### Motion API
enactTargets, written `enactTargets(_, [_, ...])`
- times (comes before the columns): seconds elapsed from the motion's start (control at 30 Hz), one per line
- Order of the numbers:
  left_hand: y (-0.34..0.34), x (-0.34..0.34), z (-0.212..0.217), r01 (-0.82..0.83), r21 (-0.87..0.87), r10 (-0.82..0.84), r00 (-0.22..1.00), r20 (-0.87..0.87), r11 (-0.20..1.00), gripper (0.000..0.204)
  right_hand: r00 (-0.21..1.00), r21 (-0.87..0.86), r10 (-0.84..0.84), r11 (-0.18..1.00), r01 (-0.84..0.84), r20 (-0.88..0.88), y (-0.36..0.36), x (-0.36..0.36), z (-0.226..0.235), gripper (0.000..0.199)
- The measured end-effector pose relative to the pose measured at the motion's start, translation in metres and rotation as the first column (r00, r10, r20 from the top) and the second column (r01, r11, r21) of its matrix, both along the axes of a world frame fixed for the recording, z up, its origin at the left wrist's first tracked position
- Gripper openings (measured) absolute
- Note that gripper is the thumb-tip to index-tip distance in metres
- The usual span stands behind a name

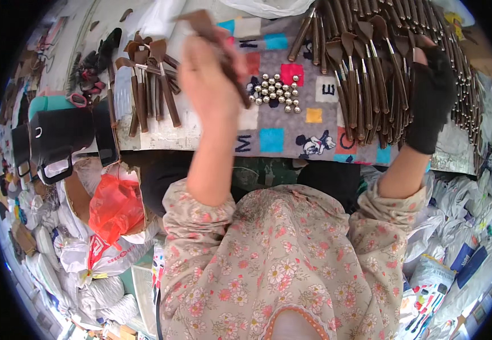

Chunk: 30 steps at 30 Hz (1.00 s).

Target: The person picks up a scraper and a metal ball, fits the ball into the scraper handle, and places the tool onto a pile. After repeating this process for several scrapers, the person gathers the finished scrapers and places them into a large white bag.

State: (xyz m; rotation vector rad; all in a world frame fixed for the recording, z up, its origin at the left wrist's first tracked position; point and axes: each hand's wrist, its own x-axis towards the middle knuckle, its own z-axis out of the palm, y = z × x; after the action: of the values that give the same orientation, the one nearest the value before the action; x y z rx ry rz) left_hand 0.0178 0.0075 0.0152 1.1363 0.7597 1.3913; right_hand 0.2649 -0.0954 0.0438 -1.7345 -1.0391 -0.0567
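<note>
Gray cloth with colored squares covers part of your pale worktable; silver balls sit clustered on it. Hands well apart. Your left hand, bare and motion-blurred, is left of the balls, closed around a brown brush, tilted, head up-left, handle end near the balls. Blur hides whether that's one brush or several. Your right hand, in a black fingerless glove, is well right of the balls, against the outer side of the brush heap; you can't tell if its fingers grip anything. Heap spreads right of the balls and behind them to the right: brown heads, silver collars, brown handles. Left of the balls, past your left hand, a smaller brush bunch lies on the table. Farther left of the balls: black case at the table edge. Below-left of the balls, red plastic bag; below-right, heaped pale bags.
</note>
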Motion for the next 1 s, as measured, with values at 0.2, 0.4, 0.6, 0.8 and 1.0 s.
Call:
enactTargets(0.2, [-0.029, 0.041, -0.023, 0.165, 0.014, -0.166, 0.977, 0.131, 0.986, 0.028, 0.817, 0.108, 0.402, 0.913, -0.394, -0.414, 0.038, -0.104, 0.002, 0.024])
enactTargets(0.4, [-0.031, 0.044, -0.051, 0.072, 0.155, -0.061, 0.995, -0.075, 0.985, 0.025, 0.511, 0.348, 0.705, 0.697, -0.627, -0.492, 0.056, -0.124, -0.047, 0.031])
enactTargets(0.6, [-0.055, 0.043, -0.077, 0.058, 0.461, 0.076, 0.961, -0.267, 0.885, 0.030, 0.760, 0.365, 0.546, 0.828, -0.426, -0.351, 0.026, -0.140, -0.069, 0.055])
enactTargets(0.8, [-0.052, 0.038, -0.070, 0.123, 0.398, -0.040, 0.977, -0.210, 0.909, 0.024, 0.767, 0.378, 0.536, 0.832, -0.407, -0.354, 0.033, -0.142, -0.078, 0.038])
enactTargets(1.0, [-0.023, 0.025, -0.050, 0.101, 0.563, 0.190, 0.881, -0.434, 0.820, 0.012, 0.834, 0.310, 0.552, 0.792, -0.526, 0.003, 0.038, -0.130, -0.076, 0.026])
